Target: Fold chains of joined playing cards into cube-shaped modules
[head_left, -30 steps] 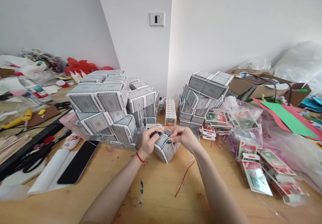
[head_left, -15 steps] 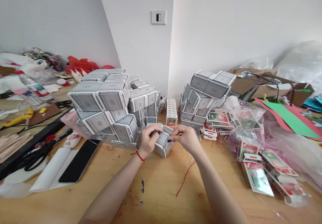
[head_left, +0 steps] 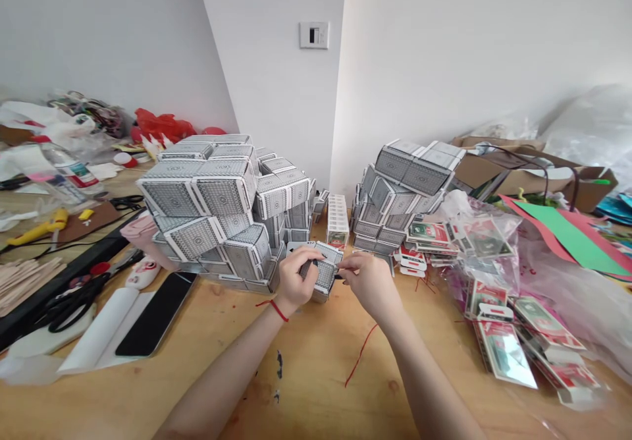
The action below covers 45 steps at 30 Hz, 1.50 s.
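A small block made of patterned playing cards (head_left: 325,276) stands on the wooden table between my hands. My left hand (head_left: 297,275), with a red string on its wrist, is closed on the block's left and top side. At the block's right edge, my right hand (head_left: 369,278) has thumb and fingertips pinched together; whether a card edge is between them is too small to tell. Behind and to the left rises a big stack of grey card blocks (head_left: 222,193). A second stack (head_left: 412,170) stands behind to the right.
A phone (head_left: 155,315), black scissors (head_left: 74,302) and a yellow glue gun (head_left: 42,228) lie left. A white card pack row (head_left: 338,215) stands behind. Red card boxes (head_left: 503,348), plastic wrap and coloured paper (head_left: 563,232) are right. Red thread (head_left: 360,356) lies in front.
The small block has turned and shifted slightly away, with its upper cards showing differently. My left hand has moved slightly right, and my right hand has moved with its fingertips at the block's right edge.
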Available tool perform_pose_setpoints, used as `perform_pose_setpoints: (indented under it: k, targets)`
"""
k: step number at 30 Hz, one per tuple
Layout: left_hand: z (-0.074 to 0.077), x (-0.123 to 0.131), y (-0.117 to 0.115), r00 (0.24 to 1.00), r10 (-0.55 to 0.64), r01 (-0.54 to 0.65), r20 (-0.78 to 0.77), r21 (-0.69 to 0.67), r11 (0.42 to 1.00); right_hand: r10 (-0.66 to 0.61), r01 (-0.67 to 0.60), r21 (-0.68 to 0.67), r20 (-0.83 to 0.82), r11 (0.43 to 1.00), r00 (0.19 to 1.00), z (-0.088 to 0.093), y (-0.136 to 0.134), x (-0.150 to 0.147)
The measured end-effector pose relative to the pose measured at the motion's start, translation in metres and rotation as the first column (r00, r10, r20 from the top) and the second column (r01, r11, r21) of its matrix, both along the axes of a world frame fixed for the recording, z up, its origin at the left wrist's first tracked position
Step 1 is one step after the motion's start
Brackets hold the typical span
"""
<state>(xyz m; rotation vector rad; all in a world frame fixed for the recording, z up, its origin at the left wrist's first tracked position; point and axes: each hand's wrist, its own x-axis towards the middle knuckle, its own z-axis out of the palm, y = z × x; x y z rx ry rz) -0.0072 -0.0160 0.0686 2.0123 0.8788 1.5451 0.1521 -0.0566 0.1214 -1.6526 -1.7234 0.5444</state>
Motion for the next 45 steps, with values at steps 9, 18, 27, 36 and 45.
perform_pose_setpoints:
  k: [9,18,27,36,45]
  targets:
    - [0.006,0.009,-0.011,0.997,0.065,-0.067,0.034,0.056,0.996,-0.037,0.048,-0.133,0.086,0.990,0.996,0.008,-0.020,-0.013]
    - [0.005,0.007,-0.010,0.996,0.057,-0.060,0.071,0.040,0.997,0.037,-0.036,-0.196,0.002,0.980,0.999,0.005,-0.020,-0.013]
    - [0.011,0.002,-0.006,0.977,0.140,-0.152,0.163,0.062,0.986,0.045,-0.044,0.037,-0.028,0.998,0.999,0.000,-0.026,-0.025]
    - [0.011,0.001,-0.007,0.978,0.124,-0.134,0.167,0.048,0.990,0.109,-0.115,0.094,0.068,0.989,0.992,-0.001,-0.026,-0.027]
    - [0.023,-0.007,-0.003,0.962,-0.029,0.069,0.272,-0.139,0.988,0.228,-0.218,0.088,-0.114,0.972,0.967,0.016,-0.024,-0.006]
